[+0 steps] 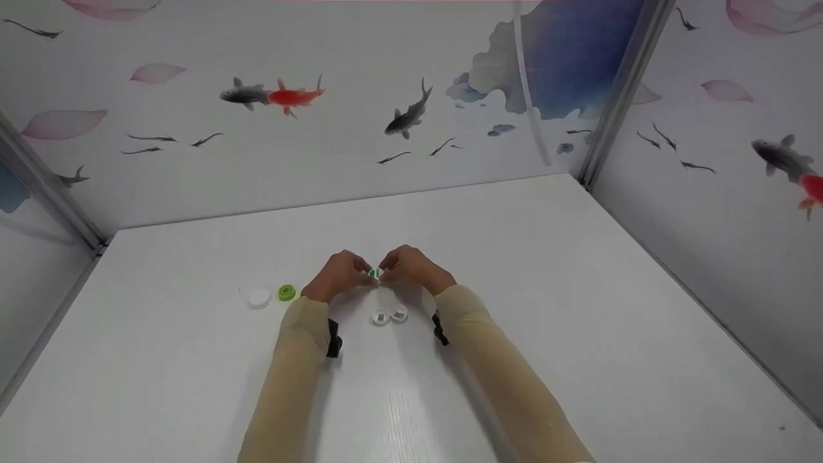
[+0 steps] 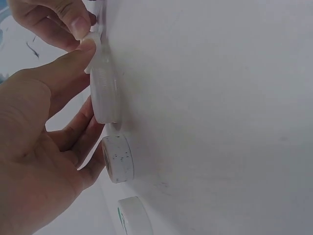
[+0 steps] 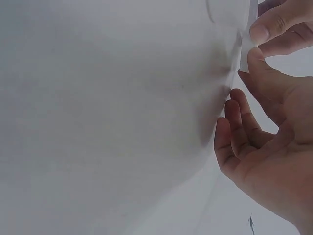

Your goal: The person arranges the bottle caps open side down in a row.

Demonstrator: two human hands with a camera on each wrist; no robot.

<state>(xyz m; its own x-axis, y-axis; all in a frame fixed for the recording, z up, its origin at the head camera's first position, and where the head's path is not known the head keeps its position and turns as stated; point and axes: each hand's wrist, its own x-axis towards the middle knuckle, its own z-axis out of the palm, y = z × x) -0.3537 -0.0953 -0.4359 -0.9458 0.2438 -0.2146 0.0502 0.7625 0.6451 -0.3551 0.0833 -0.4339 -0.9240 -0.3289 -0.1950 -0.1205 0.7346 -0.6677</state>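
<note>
Above the middle of the table, my left hand [image 1: 337, 275] and right hand [image 1: 415, 267] meet at a small white round piece with green on it [image 1: 376, 274]. In the left wrist view, the left thumb and finger pinch a white edge of this piece [image 2: 93, 46]; the right fingers grip it from the other side. The right wrist view shows only a pale strip of it [image 3: 246, 56] between both thumbs. Its exact kind is unclear. Two white round caps with dark-marked tops [image 1: 380, 317] lie side by side nearer the body, between the forearms.
A bright green round cap [image 1: 286, 292] and a plain white round cap [image 1: 259, 298] lie left of the left hand. The white table [image 1: 578, 308] meets printed panel walls [image 1: 347, 148] at its back and sides. Black wrist devices [image 1: 334, 339] sit on the sleeves.
</note>
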